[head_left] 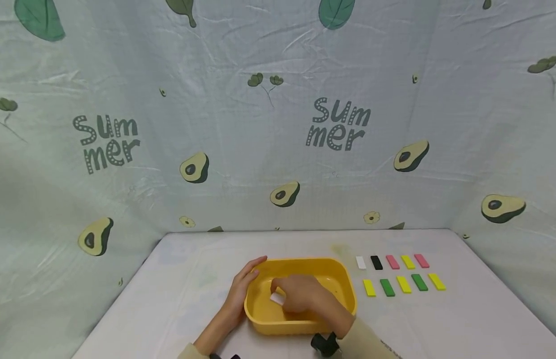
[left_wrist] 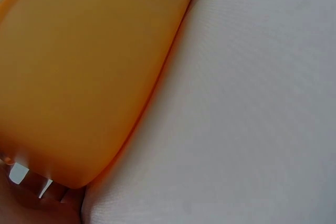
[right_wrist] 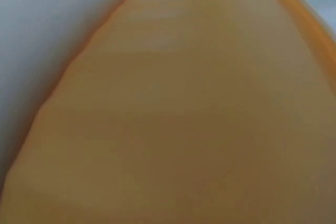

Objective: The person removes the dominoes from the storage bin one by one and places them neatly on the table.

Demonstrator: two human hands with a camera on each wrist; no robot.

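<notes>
Reaching into the yellow tub, the right hand pinched a small white block between curled fingers, low over the tub's floor. The left hand lay against the tub's outer left wall, fingers straight and close together, steadying it on the table. To the right of the tub, ten coloured blocks waited in two neat rows, well apart from both hands. By my judgement, the work had hardly begun: one block was in the tub, ten remained outside.
</notes>
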